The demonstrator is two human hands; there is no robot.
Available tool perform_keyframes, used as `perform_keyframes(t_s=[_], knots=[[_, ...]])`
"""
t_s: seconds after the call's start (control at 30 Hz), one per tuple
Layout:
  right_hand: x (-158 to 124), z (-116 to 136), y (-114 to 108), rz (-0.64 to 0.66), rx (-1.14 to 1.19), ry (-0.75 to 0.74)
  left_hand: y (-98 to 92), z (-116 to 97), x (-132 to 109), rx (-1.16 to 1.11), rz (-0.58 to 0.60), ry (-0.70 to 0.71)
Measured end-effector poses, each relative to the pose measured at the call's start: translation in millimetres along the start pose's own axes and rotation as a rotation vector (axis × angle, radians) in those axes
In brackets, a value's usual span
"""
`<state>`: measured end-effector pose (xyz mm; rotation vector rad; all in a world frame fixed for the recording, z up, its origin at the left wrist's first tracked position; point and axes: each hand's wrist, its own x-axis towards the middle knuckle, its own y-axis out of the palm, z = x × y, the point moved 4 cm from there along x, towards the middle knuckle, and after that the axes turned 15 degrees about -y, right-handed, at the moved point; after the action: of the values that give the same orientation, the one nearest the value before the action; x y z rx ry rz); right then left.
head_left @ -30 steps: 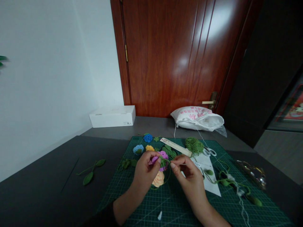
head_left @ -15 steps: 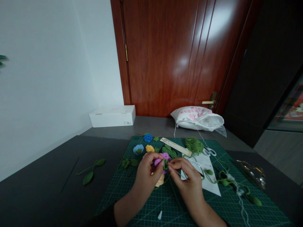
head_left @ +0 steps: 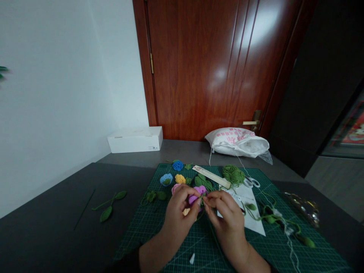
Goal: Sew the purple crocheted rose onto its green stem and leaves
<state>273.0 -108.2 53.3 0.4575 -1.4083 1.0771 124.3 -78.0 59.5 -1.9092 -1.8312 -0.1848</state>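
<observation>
1. The left hand (head_left: 178,216) holds a purple crochet flower (head_left: 199,190) above the green cutting mat (head_left: 170,242), near the mat's middle and just in front of the person.
2. The left thumb and forefinger are closed together on the flower's lower left side. The other fingers curl beneath it.
3. The right hand (head_left: 227,220) meets the flower from the other side. Its thumb and forefinger are pinched tight at the flower's base, touching the left fingertips.
4. The flower is small and rounded, with soft looped petals in bright violet. A dark green piece of crochet shows at its underside, where the fingertips meet. What exactly the right fingers grip there is too small to tell.
5. A peach crochet flower (head_left: 186,211) lies on the mat, partly hidden under the left hand.
6. Beyond the hands lie a pink crochet flower (head_left: 174,187), a yellow one (head_left: 180,178), a light blue one (head_left: 166,179) and a deep blue one (head_left: 178,165).
7. To the right of these are green crochet leaves (head_left: 203,182), a pale flat strip (head_left: 212,176), a ball of green yarn (head_left: 233,175) and scissors (head_left: 251,182).
8. A white sheet of paper (head_left: 251,218) lies just beside the right hand.
9. A leafy green stem (head_left: 109,206) rests on the dark table (head_left: 57,227), well apart from the mat.
</observation>
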Motion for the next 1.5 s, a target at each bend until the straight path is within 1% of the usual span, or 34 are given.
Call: perform_keyframes(t_s=[0.07, 0.13, 0.2, 0.37, 0.5, 0.57, 0.67, 0.73, 0.8, 1.0, 1.1, 1.23, 1.3, 1.4, 1.5], knots=[[1.9, 0.7, -2.2, 0.023, -0.014, -0.040, -1.4, -3.6, -0.9, 0.049, -0.006, 0.061], [3.8, 0.8, -3.2, 0.062, 0.023, -0.065, -4.0, -6.4, 0.1, 0.086, -0.011, 0.113], [4.8, 0.4, -3.6, 0.086, 0.081, -0.045, -7.9, -8.5, 1.9, 0.114, -0.037, 0.161], [2.3, -3.7, 1.1, 0.067, 0.150, 0.179, -16.6, -12.6, 4.7, 0.188, -0.139, 0.233], [-2.7, -9.4, 11.9, 0.064, 0.273, 0.347, -17.1, -13.7, 4.6, 0.220, -0.156, 0.274], [-5.9, -12.6, 16.4, 0.047, 0.362, 0.406, -15.6, -13.0, 4.2, 0.209, -0.130, 0.291], [-9.7, -16.2, 18.5, -0.023, 0.446, 0.446, -11.7, -10.4, 3.2, 0.205, -0.047, 0.275], [-11.1, -17.8, 17.5, -0.076, 0.462, 0.453, -9.6, -8.6, 2.7, 0.207, 0.007, 0.243], [-11.1, -18.5, 15.8, -0.103, 0.449, 0.448, -8.4, -7.8, 2.4, 0.206, 0.039, 0.226], [-1.4, -15.1, 9.9, -0.010, 0.363, 0.357, -7.9, -6.1, 5.8, 0.235, 0.092, 0.241], [2.4, -19.0, 7.7, 0.003, 0.342, 0.369, -6.6, -2.9, 6.8, 0.266, 0.145, 0.230], [-0.5, -31.5, 11.6, -0.028, 0.476, 0.491, -2.7, -0.5, 6.8, 0.279, 0.244, 0.191], [-3.5, -36.3, 14.4, -0.064, 0.545, 0.550, -1.9, -1.2, 7.6, 0.274, 0.245, 0.176], [-6.7, -39.3, 15.9, -0.132, 0.584, 0.613, -1.5, -2.9, 9.3, 0.258, 0.231, 0.156], [-7.1, -40.0, 14.6, -0.199, 0.635, 0.679, -0.1, -4.5, 10.2, 0.246, 0.263, 0.140]])
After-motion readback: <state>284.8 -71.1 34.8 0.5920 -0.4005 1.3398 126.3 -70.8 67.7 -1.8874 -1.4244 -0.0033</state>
